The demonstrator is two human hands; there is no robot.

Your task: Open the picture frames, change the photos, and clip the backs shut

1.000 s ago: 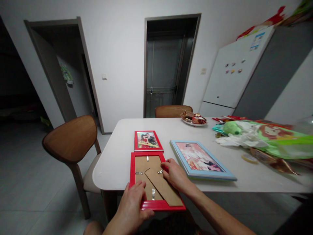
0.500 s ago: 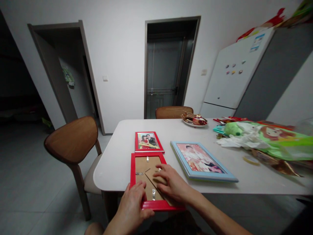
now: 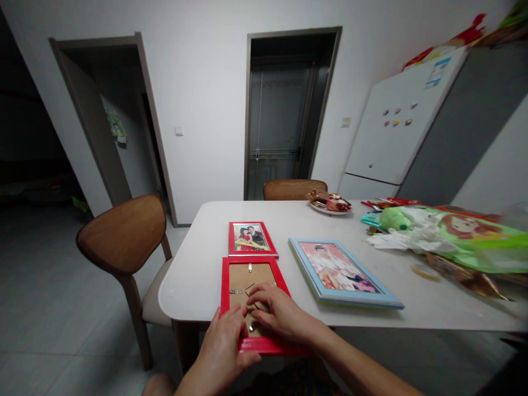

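A red picture frame (image 3: 225, 283) lies face down at the table's near edge, its brown backing board (image 3: 260, 270) and small metal clips showing. My left hand (image 3: 225, 338) grips the frame's near left corner, the thumb along the near rim and the fingers reaching onto the backing. My right hand (image 3: 280, 313) is over the middle of the backing, its fingers bent and closed against it; they hide most of the stand flap there. Just beyond lies a second red picture frame (image 3: 231, 240), photo side up. A light blue picture frame (image 3: 307, 269) rests to the right, also photo side up.
The white table (image 3: 193, 264) carries a plate (image 3: 330, 210) of wrapped items at the back. Green plastic packaging (image 3: 474, 247), crumpled white tissue (image 3: 427, 234) and a tape roll (image 3: 424, 272) lie at right. A wooden chair (image 3: 124, 236) stands at left.
My right hand has slid left across the backing towards my left hand, and its fingers have drawn closer together. My left hand and the frames have stayed in place.
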